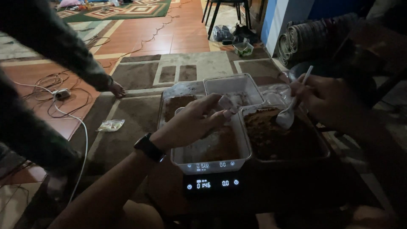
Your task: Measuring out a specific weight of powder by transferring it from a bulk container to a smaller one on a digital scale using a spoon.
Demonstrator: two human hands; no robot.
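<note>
Spoon [287, 115], white plastic, gripped by right hand [326, 99] over brown powder; left hand [193, 123] pinches something pale.

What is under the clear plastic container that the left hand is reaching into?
A black digital scale with a lit display sits under the clear container. Only its front edge shows; the weighing platform is covered by the container. The left hand hides part of the brown powder inside.

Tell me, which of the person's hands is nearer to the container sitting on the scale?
The left. The left hand hovers directly over the clear container on the scale, while the right hand holds a white spoon over the neighbouring container of brown food.
</note>
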